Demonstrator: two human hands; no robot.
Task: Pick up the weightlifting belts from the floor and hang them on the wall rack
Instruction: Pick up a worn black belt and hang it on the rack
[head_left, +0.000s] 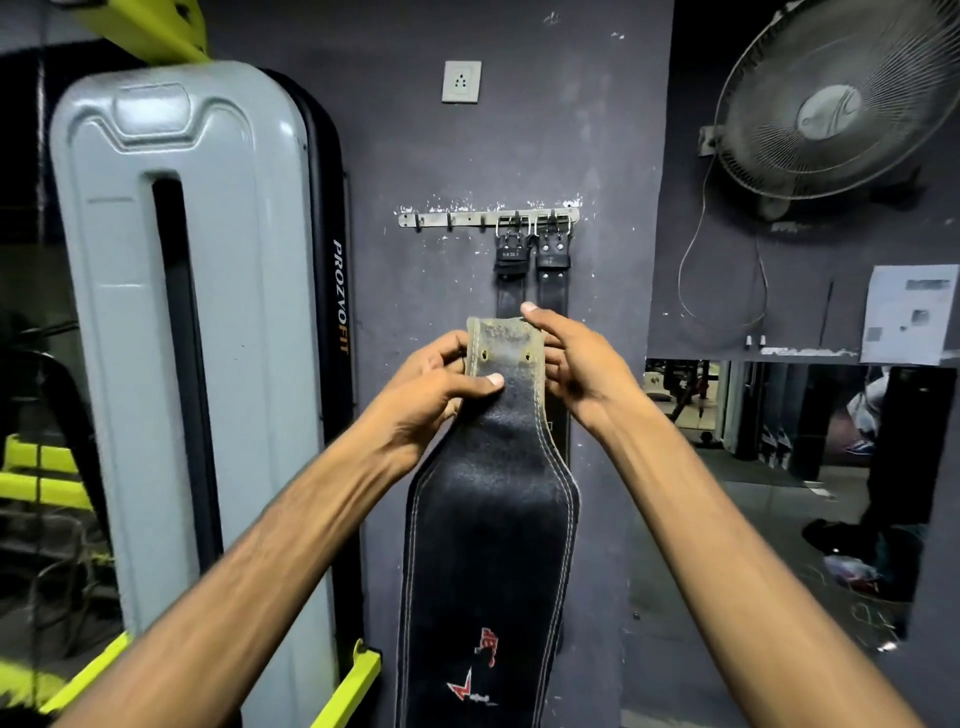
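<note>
Hands grip a black weightlifting belt (493, 519) by its worn tan end, left hand (431, 389) and right hand (576, 369) pinching either edge, below the wall rack (452, 219). Two belts (530, 260) already hang at its right; left hooks look free.

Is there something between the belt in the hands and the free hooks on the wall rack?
Nothing visible blocks it. The belt is below the rack; its left hooks are bare, and two hung belts fill the right end.
</note>
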